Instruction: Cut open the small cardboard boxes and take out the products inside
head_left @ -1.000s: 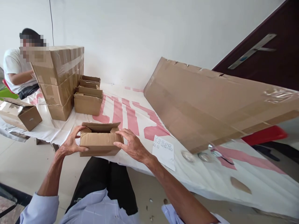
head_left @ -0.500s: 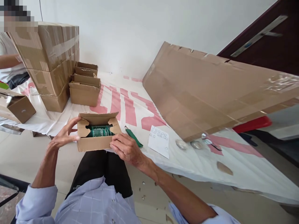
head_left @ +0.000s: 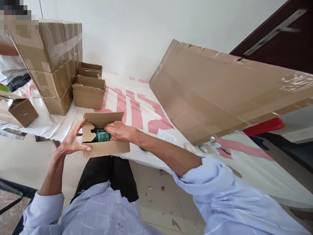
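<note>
A small open cardboard box (head_left: 107, 150) stands at the table's front edge with its long back flap raised. Inside lies a green printed cylinder (head_left: 100, 136), its right part covered by my hand. My left hand (head_left: 72, 140) grips the box's left end, thumb on the front wall and fingers at the back corner. Over the box's right side comes my right hand (head_left: 119, 130), its fingers curled down into the box against the cylinder's right part. Its fingertips are hidden. A bit of a green-handled tool (head_left: 143, 149) shows under my right forearm.
Taped cartons (head_left: 55, 62) are stacked at the left, beside open small boxes (head_left: 88, 94). A large cardboard sheet (head_left: 215, 91) leans at the right. Near it lie a marked paper (head_left: 167, 136) and clear round objects (head_left: 204, 148). A co-worker's arm (head_left: 8, 49) shows at far left.
My right hand has moved from the box's right front corner to inside it, over the cylinder's right part. My right forearm now covers most of the green-handled tool and part of the paper.
</note>
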`<state>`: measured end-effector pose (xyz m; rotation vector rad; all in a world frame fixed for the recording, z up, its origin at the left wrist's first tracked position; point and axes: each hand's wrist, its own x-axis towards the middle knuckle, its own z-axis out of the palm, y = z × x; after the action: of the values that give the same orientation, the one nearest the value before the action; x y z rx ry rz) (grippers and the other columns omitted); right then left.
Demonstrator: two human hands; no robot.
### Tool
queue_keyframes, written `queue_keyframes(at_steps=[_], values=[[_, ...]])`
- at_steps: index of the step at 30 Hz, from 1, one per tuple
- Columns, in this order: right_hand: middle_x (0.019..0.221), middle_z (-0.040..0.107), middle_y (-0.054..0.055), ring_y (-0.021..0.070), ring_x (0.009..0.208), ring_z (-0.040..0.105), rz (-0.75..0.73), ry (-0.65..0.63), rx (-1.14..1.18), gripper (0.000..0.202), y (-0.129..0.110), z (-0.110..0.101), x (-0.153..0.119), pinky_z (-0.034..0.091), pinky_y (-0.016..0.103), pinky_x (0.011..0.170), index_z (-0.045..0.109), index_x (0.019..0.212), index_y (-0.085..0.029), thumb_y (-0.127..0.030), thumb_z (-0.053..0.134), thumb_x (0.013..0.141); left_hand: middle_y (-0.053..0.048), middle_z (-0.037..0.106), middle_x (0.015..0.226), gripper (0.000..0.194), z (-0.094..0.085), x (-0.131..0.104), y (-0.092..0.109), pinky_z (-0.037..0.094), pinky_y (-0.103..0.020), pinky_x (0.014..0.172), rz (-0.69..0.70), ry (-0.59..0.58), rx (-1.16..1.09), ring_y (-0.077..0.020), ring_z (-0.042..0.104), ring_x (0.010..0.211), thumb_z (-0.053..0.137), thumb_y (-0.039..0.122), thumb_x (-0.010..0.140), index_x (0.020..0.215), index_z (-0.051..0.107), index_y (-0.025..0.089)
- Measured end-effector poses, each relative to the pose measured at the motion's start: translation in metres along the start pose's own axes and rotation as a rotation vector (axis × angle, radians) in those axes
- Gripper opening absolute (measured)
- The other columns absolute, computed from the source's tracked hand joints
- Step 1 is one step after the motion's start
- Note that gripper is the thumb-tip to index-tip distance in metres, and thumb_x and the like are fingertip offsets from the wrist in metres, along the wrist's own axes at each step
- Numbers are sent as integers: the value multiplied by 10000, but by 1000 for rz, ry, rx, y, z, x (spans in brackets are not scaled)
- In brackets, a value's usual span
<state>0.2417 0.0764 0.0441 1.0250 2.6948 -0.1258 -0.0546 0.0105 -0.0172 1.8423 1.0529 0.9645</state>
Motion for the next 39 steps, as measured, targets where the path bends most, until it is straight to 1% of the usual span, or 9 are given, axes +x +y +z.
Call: queue_keyframes(at_steps=[4,9,13,17,22,24,28,34,39], values=[[1321,744,185,367,1240,733,-11,-31,69,404,-5,6,10,565,438,1030,715,1369,-172,-198,768,970,-197,286,1874,1442,3,0,4,508,-714,1287,-17,-16,-3,-538,352,1695,1037,744,643,1816,310,327],[1405,707,176,380,1339,698,8,30,174,570,-1,7,-2,557,481,1125,663,1472,-201,-289,839,937,-199,355,1836,1403,5,1,1,510,-708,1283,-42,22,-12,-522,409,1669,1033,698,636,1793,342,305],[1501,685,193,386,1412,680,3,259,351,797,8,2,-21,544,533,1208,607,1597,-196,-377,916,884,-219,426,1790,1381,5,7,-3,507,-682,1282,-40,72,-52,-520,414,1670,1062,636,592,1748,399,272],[1577,679,171,389,1477,647,-51,511,756,920,15,-5,-34,516,579,1265,620,1603,-228,-466,997,798,-235,516,1718,1362,7,22,-1,509,-666,1272,-39,58,-134,-502,463,1642,1067,653,571,1703,421,254],[1460,773,117,355,1394,704,-169,708,1229,834,26,-21,-41,569,546,1215,708,1479,-236,-547,1022,772,-251,483,1747,1397,4,43,9,478,-739,1266,-80,14,-30,-539,460,1634,1055,701,568,1726,402,272],[1409,801,112,352,1348,728,-188,762,1332,769,31,-30,-42,588,560,1191,749,1398,-240,-579,1022,763,-242,443,1783,1345,-1,48,17,478,-750,1261,-55,42,49,-549,423,1658,1044,726,593,1715,440,294],[1367,821,109,352,1316,742,-212,784,1421,726,35,-44,-43,600,592,1168,783,1327,-252,-622,1017,747,-189,491,1753,1023,-9,61,48,503,-698,1266,81,255,118,-481,462,1648,905,783,802,1636,543,313],[1385,815,104,342,1326,737,-226,846,1487,791,22,-52,-34,601,554,1176,768,1328,-251,-669,1027,709,-180,515,1769,1034,14,85,105,550,-611,1265,241,11,-203,-431,566,1587,864,717,910,1739,411,296],[1366,823,102,338,1339,734,-200,945,1528,830,18,-62,-28,596,530,1193,756,1358,-264,-738,999,721,-191,559,1726,1104,22,99,122,544,-611,1270,260,99,-256,-442,587,1567,880,714,894,1766,369,268]])
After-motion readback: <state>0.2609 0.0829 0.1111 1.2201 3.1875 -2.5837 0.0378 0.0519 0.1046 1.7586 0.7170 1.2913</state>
